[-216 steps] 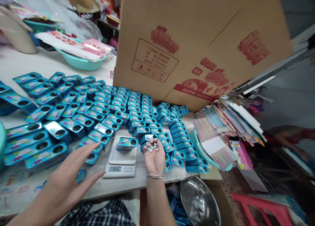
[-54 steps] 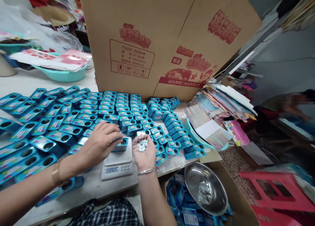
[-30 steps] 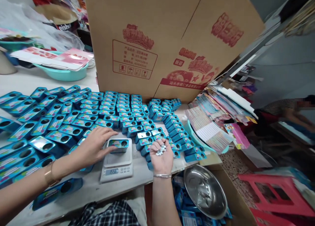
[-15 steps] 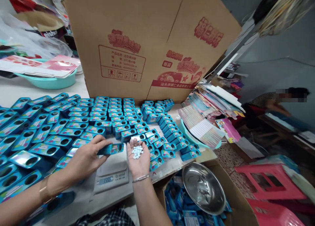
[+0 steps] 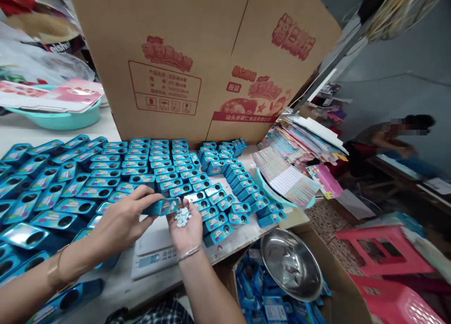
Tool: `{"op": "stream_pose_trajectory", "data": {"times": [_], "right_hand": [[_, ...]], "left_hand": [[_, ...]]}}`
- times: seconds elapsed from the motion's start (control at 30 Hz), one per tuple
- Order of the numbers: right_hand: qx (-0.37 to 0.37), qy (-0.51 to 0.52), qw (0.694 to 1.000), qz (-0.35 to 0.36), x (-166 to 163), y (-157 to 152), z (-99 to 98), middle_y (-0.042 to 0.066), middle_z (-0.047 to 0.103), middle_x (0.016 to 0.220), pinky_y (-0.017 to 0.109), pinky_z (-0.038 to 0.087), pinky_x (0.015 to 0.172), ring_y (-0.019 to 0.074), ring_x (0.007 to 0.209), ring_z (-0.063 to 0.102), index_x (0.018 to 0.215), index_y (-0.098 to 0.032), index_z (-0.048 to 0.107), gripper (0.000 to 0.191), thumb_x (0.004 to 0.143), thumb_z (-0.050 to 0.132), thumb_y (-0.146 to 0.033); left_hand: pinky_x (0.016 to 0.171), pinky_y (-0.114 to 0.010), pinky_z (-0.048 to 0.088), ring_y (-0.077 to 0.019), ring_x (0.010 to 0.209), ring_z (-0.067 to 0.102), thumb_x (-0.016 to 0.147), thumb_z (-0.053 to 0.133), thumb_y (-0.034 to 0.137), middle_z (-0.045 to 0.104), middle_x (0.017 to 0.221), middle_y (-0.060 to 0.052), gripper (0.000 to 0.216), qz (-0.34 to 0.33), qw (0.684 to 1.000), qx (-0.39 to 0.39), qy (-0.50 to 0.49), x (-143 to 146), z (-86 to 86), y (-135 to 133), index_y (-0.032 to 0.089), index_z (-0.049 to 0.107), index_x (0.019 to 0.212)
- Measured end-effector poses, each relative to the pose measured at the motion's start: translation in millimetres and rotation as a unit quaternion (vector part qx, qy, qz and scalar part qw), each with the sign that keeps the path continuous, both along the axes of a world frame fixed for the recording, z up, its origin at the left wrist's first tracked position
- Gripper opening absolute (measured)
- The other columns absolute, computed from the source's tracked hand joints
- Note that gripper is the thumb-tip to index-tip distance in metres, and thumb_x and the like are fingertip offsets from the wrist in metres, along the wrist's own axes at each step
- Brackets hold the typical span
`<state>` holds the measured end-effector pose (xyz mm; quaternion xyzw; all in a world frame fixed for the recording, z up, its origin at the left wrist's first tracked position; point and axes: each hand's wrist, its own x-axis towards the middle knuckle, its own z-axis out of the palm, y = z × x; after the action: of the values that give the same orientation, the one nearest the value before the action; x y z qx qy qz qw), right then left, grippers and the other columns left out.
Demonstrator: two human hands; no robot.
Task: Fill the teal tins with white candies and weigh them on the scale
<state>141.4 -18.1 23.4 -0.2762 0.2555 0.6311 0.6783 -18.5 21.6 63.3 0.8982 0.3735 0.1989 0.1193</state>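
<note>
Over on the far left, a turquoise plastic basin [image 5: 66,121] sits with printed pink-and-white card sheets [image 5: 79,92] lying across its top, and below it spread the rectangular blue metal tins [image 5: 104,165], round holes facing up, packed close on the white table [image 5: 118,286]. Here comes the left hand [image 5: 132,220], a gold-coloured bracelet [image 5: 58,267] at its wrist, thumb and fingers gripping one blue rectangular tin with a coloured label [image 5: 158,208]! That tin is raised and tilted, its holed end right beside the right palm. Beneath, the white digital kitchen scale [image 5: 157,258] stands partly covered by the hands. And the right hand [image 5: 186,234], palm up and loosely cupped, bears a small heap of pale blue-white pellets [image 5: 182,217], a silver-coloured bangle [image 5: 190,253] behind it. A big brown cardboard box with red print [image 5: 211,42] towers at the back. Further right, a shiny round steel bowl [image 5: 291,263] leans over blue packets [image 5: 275,310], then a pink plastic stool [image 5: 384,234], with another person [image 5: 369,135] bent forward beyond
</note>
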Motion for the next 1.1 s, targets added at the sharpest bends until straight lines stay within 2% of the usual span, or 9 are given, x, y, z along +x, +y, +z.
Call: {"op": "stream_pose_trajectory", "data": {"times": [0.1,0.3,0.43,0.57,0.67,0.8,0.93,1.1], "right_hand": [[-0.008,-0.015,1.000,0.004,3.1,-1.9,4.7,0.001,0.071,0.070,0.028,0.056,0.068,0.0119,0.067,0.068,0.074,-0.019,0.060,0.027,0.096,0.045,-0.022],[0.006,-0.012,1.000,0.004,-3.1,1.1,2.8,0.001,0.071,0.071,0.028,0.056,0.071,0.0119,0.068,0.068,0.074,-0.018,0.060,0.021,0.092,0.050,-0.019],[0.003,-0.024,1.000,0.004,-6.5,1.4,1.7,0.001,0.071,0.072,0.027,0.057,0.072,0.0113,0.071,0.069,0.074,-0.019,0.059,0.023,0.094,0.048,-0.019],[-0.002,-0.018,1.000,0.007,-1.6,-2.8,5.4,0.000,0.071,0.070,0.026,0.057,0.072,0.0102,0.071,0.070,0.074,-0.019,0.060,0.026,0.096,0.046,-0.020],[0.006,-0.016,1.000,0.014,7.4,-6.2,8.3,0.000,0.071,0.070,0.028,0.058,0.072,0.0113,0.072,0.070,0.073,-0.019,0.061,0.027,0.095,0.046,-0.022],[0.043,-0.030,0.999,0.007,22.7,-8.9,9.8,0.000,0.068,0.066,0.027,0.057,0.070,0.0104,0.065,0.066,0.070,-0.019,0.061,0.028,0.094,0.047,-0.022],[0.060,-0.053,0.997,-0.006,35.5,-11.2,9.7,-0.001,0.065,0.067,0.023,0.054,0.062,0.0092,0.061,0.063,0.072,-0.019,0.061,0.029,0.095,0.043,-0.022],[0.093,-0.043,0.995,0.002,41.5,-16.2,7.5,-0.002,0.062,0.069,0.020,0.050,0.056,0.0076,0.058,0.057,0.076,-0.019,0.062,0.029,0.096,0.043,-0.026]], "left_hand": [[0.078,-0.027,0.053,-0.0187,0.092,0.065,0.085,0.054,0.030,0.060,0.114,-0.004,0.032,0.007,0.999,-0.017,-0.027,-5.0,2.0,-1.8,0.026,0.064,0.115],[0.082,-0.032,0.052,-0.0219,0.100,0.063,0.086,0.051,0.024,0.061,0.114,-0.004,0.039,-0.020,0.998,0.048,-0.031,-4.9,5.6,-10.2,0.032,0.062,0.123],[0.079,-0.033,0.053,-0.0218,0.094,0.063,0.085,0.050,0.022,0.062,0.112,-0.005,0.038,-0.013,1.000,0.013,-0.011,-3.8,2.8,-9.3,0.031,0.064,0.120],[0.085,-0.032,0.051,-0.0211,0.099,0.063,0.086,0.056,0.031,0.061,0.115,-0.005,0.033,0.015,0.997,-0.026,-0.065,-9.4,-0.3,-6.1,0.029,0.062,0.118],[0.092,-0.033,0.050,-0.0225,0.105,0.062,0.086,0.063,0.044,0.064,0.114,-0.004,0.033,0.050,0.988,-0.071,-0.127,-15.4,-10.4,-3.8,0.028,0.063,0.114],[0.093,-0.038,0.050,-0.0264,0.104,0.065,0.078,0.069,0.056,0.071,0.110,-0.004,0.044,0.107,0.967,-0.160,-0.167,-19.0,-34.8,-2.5,0.026,0.066,0.110],[0.087,-0.038,0.053,-0.0269,0.096,0.068,0.078,0.068,0.050,0.074,0.106,-0.005,0.043,0.112,0.953,-0.247,-0.133,-14.4,-53.3,-5.3,0.022,0.065,0.111],[0.086,-0.040,0.054,-0.0285,0.097,0.067,0.076,0.065,0.040,0.070,0.106,-0.008,0.039,0.117,0.964,-0.225,-0.082,-13.3,-65.8,-12.5,0.019,0.061,0.110]]}}
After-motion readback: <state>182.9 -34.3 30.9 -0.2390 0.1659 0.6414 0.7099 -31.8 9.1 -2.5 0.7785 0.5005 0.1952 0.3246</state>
